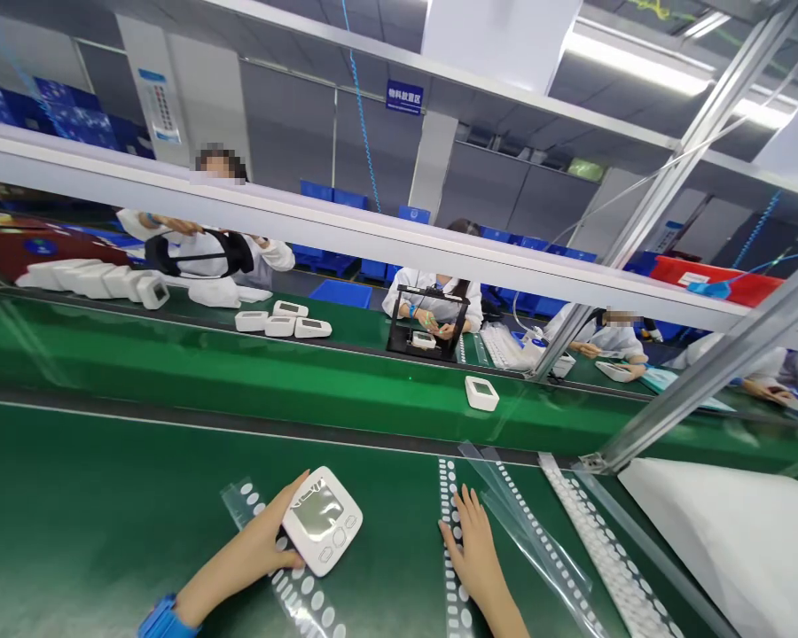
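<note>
My left hand (pixel 266 537) grips the left edge of a white blood pressure monitor (pixel 323 521), its screen and buttons facing up. Beneath that hand and the monitor runs a clear strip with white stickers (pixel 304 601). My right hand (pixel 473 548) rests with its fingers spread on another strip of white stickers (pixel 448 505). The monitor lies between my two hands, nearer the left one. To the right of my right hand lie more sticker strips (pixel 538 532) and a thicker stack of strips (pixel 595 532).
Past the green table (pixel 106 496), a green conveyor (pixel 192 368) carries one white monitor (pixel 482 393). A metal post (pixel 678 390) and a white bag (pixel 738 523) stand at the right. Across the conveyor, several people in white coats work beside more monitors (pixel 93 279) and a black frame (pixel 427 323).
</note>
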The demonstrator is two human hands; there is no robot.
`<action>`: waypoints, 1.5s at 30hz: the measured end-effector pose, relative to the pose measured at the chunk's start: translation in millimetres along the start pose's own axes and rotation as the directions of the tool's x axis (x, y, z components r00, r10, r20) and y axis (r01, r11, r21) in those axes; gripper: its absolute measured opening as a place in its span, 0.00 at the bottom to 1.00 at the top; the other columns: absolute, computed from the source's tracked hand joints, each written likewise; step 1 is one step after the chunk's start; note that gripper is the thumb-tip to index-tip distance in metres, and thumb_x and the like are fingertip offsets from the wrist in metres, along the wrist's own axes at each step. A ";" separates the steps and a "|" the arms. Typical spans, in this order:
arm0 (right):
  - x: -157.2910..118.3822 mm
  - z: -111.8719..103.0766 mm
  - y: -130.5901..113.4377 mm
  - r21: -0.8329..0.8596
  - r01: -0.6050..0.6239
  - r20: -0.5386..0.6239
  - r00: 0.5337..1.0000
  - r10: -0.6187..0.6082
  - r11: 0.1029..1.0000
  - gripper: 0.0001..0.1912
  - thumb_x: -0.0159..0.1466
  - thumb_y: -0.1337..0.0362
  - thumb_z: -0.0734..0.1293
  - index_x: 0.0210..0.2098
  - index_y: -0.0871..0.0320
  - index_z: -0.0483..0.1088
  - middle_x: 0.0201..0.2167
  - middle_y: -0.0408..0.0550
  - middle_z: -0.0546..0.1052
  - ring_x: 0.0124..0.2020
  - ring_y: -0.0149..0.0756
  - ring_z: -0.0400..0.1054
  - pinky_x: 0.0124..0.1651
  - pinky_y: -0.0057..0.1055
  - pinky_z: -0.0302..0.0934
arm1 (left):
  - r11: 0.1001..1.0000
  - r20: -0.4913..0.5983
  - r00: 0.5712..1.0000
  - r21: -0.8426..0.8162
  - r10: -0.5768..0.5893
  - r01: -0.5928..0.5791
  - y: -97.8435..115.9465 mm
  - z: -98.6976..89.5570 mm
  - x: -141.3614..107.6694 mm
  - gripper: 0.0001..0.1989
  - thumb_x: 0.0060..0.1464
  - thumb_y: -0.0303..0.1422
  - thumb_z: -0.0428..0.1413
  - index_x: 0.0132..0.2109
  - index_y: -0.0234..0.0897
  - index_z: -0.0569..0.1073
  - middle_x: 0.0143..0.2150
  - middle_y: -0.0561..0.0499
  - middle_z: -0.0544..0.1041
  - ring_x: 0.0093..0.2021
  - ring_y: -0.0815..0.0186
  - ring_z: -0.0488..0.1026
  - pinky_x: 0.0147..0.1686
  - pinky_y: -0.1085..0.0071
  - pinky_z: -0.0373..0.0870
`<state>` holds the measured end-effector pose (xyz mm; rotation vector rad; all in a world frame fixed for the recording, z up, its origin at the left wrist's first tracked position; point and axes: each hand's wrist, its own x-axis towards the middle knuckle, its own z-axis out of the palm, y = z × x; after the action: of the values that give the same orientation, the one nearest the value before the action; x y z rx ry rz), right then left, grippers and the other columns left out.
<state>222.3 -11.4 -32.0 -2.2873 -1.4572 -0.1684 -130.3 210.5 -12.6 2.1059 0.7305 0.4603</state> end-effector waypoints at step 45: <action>94.9 -6.0 -163.1 0.856 -0.182 0.437 0.754 -0.490 0.484 0.72 0.42 0.49 0.81 0.71 0.60 0.34 0.66 0.63 0.53 0.66 0.47 0.54 0.67 0.40 0.48 | 0.927 -0.448 0.862 -0.162 0.235 -0.337 -3.6 29.6 58.7 0.36 0.46 0.47 0.65 0.61 0.43 0.70 0.60 0.43 0.71 0.58 0.51 0.69 0.58 0.58 0.68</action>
<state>120.2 124.6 50.1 -1.3110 -1.5133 1.1921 -70.4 232.2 -28.9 1.9097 0.5595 1.1430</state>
